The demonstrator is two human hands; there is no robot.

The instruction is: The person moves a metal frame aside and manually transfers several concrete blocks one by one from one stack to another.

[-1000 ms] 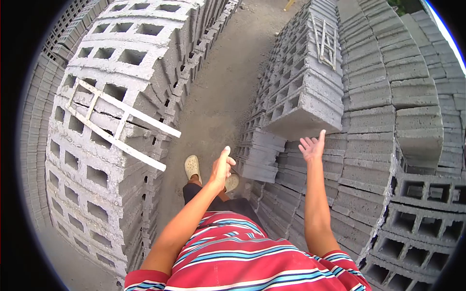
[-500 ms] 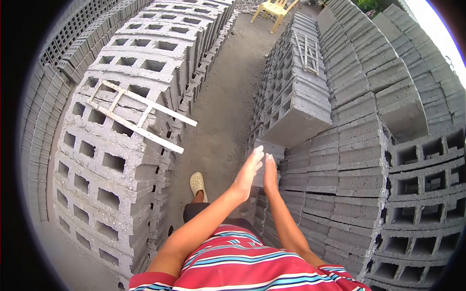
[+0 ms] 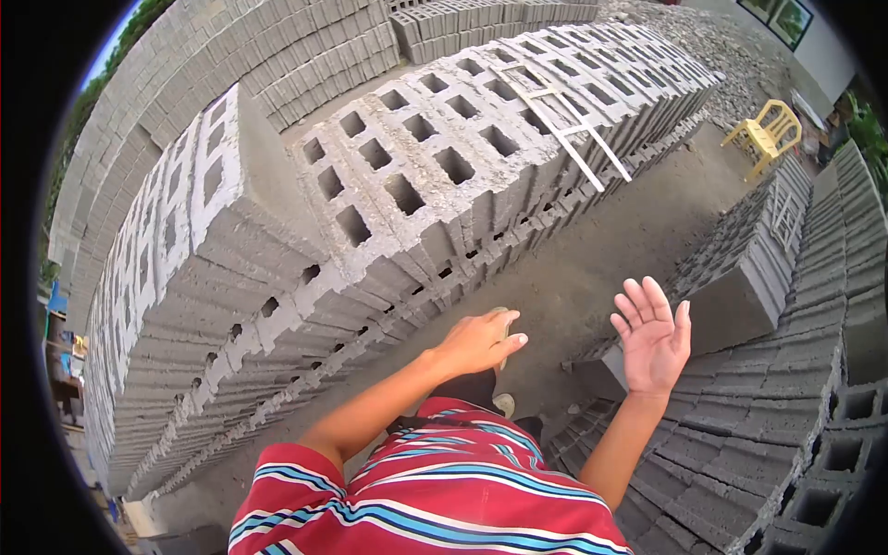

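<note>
My left hand (image 3: 479, 342) is in front of my body with its thumb held away from the fingers, and nothing shows in it. The palm of my right hand (image 3: 653, 344) faces up, fingers spread, holding nothing. The hands are apart. Left of them runs a long stack of grey hollow concrete blocks (image 3: 435, 217), rows of square holes on top. On that stack lies a pale ladder-like frame (image 3: 581, 139), two of its bars jutting over the edge. Beyond my right hand sits a lower block stack (image 3: 740, 310), not visibly touched.
A yellow plastic chair (image 3: 766, 137) stands at the far end of the dirt aisle (image 3: 546, 301). Block stacks (image 3: 740, 421) line the right side. Another light frame (image 3: 788, 217) rests on blocks there. Gravel (image 3: 712, 55) is heaped behind. More block walls (image 3: 277, 55) rise at the back left.
My view has swung left, so the stacks, frame and chair appear farther right. My hands, close together before, have moved apart, and the right palm has turned upward.
</note>
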